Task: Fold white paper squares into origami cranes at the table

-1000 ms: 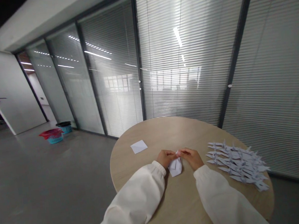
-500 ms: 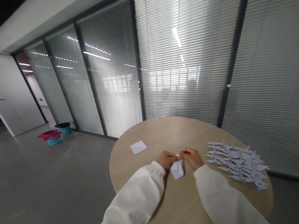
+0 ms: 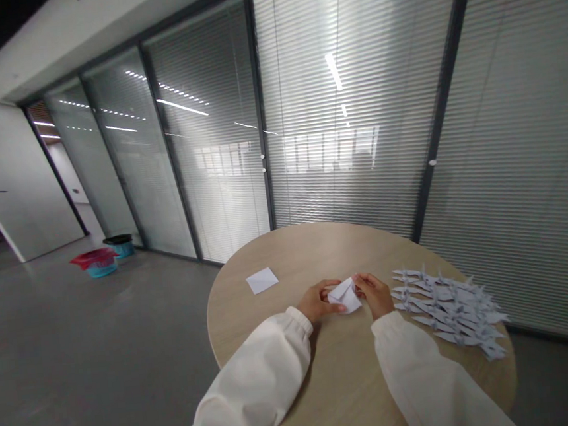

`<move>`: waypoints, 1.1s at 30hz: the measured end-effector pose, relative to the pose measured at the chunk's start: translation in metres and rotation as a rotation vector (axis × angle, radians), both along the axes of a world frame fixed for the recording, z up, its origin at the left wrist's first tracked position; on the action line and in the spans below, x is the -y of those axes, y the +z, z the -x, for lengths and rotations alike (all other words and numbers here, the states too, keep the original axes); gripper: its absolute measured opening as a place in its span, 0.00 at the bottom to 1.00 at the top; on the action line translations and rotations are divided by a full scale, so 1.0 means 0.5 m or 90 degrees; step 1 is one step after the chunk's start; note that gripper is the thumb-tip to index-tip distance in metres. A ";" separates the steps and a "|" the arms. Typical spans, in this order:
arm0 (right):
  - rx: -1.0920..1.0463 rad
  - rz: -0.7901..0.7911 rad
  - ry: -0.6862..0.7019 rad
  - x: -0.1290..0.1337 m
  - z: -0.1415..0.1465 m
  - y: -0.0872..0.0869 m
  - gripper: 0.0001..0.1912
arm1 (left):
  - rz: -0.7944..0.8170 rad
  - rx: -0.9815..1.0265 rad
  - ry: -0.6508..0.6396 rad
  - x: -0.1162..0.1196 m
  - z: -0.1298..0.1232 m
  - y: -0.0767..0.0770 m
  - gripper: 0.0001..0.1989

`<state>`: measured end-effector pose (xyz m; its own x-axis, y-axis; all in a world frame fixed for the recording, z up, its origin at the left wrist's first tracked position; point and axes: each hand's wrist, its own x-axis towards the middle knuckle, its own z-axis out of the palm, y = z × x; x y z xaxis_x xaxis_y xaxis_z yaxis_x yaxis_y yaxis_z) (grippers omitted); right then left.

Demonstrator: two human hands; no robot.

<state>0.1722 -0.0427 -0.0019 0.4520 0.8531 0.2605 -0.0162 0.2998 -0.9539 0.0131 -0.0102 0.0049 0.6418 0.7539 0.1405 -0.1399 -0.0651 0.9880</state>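
From my remote seat I saw the left fingers (image 3: 336, 308) curved round the left end of the folded paper (image 3: 346, 296), thumb on the near edge and the others along the far side, while the right fingers (image 3: 361, 282) pinched its far right corner. I judged that the fold was best worked with the left fingers as a light anchor and the right fingers matching edge to edge before any pressing, then running each crease from one end to the other; a hard squeeze could have bent the loose flap askew. The long axis seemed to slant from near left to far right, with that corner pointing away from the wearer and to the right, though the fingers hid part of the outline. The paper was in front of the wearer, over the middle of the desk (image 3: 339, 394), slightly tilted as far as I could tell. Beyond the left fingers, a flat white piece (image 3: 262, 281) lay apart on the desk. On the right side, a cluster of white paper figures (image 3: 446, 308) sat close together, pointed ends sticking out. Farther off, a red-lined bin (image 3: 100, 263) stood on the floor to the left.
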 end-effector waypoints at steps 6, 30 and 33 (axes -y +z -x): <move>-0.021 -0.011 0.022 -0.002 0.000 -0.004 0.15 | -0.031 0.024 0.110 -0.013 0.003 -0.002 0.24; 0.099 0.090 0.198 0.016 0.026 0.011 0.16 | -0.367 -0.318 0.222 -0.011 0.016 0.000 0.22; 0.120 0.083 0.217 0.011 0.022 0.003 0.15 | -0.385 -0.331 0.218 -0.004 0.017 0.006 0.21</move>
